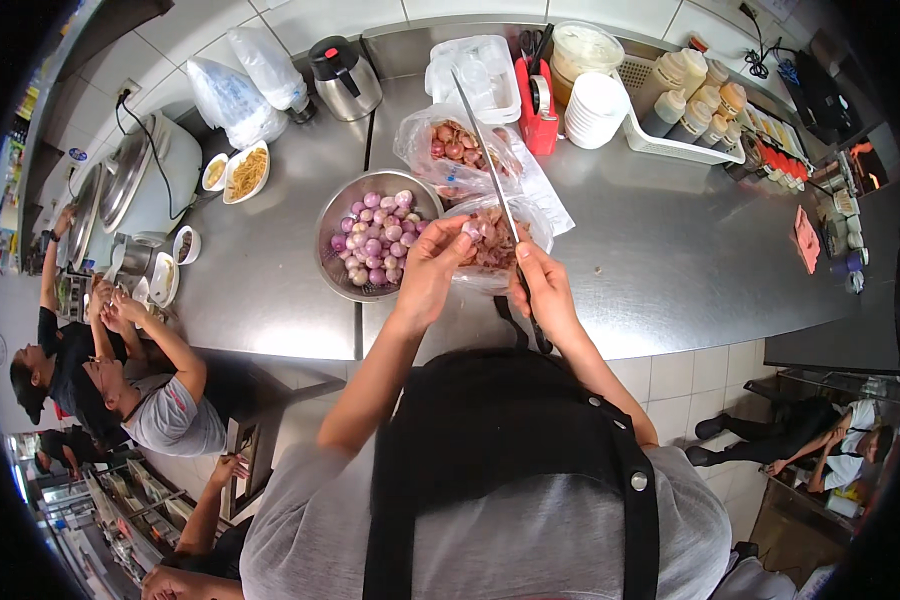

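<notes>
Peeling: my left hand (432, 262) pinches a shallot (467, 232), right hand (543, 290) grips the knife (492, 165); next, blade beside my pinch

Before me, a clear plastic bag of unpeeled shallots (453, 148) lies on the steel tabletop (660, 250); two knotted clear plastic bags (245, 85) stand far left.

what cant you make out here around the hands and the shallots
- Head view: what the left hand pinches is hidden by its own fingers; probably a shallot, too small to tell.
- The knife handle is covered by the right hand.
- The contents of the clear bag under the hands blur behind the plastic and the blade.
- The colander bottom is hidden by peeled shallots.
- The counter front edge is cut off by the person's body.
</notes>
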Available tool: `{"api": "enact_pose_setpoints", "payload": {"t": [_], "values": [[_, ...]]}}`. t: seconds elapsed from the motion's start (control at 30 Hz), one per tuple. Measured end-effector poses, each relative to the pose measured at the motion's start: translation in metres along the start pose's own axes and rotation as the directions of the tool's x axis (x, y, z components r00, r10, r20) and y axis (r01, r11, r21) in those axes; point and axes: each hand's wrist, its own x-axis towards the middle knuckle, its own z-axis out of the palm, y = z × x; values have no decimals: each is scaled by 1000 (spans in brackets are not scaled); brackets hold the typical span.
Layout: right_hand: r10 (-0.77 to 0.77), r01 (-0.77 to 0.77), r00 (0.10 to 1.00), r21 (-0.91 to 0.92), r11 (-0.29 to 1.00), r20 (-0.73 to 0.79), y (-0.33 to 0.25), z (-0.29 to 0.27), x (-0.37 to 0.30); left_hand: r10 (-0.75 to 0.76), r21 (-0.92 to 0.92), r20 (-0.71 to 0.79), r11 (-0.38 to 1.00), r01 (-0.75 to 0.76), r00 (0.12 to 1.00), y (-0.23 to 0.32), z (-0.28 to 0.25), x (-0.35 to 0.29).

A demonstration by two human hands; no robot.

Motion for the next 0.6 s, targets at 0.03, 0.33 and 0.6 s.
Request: {"api": "enact_pose_setpoints", "payload": {"t": [0.03, 0.33, 0.6], "values": [[-1, 1, 1000, 1, 1000, 0, -1, 0, -1, 1, 1, 1, 1000, -1, 1000, 1, 1, 0], [-97, 117, 986, -144, 983, 135, 1, 13, -6, 27, 24, 9, 999, -27, 1000, -11, -8, 0], [-142, 196, 979, -474, 858, 148, -9, 19, -10, 83, 95, -34, 992, -79, 996, -9, -5, -3]]}}
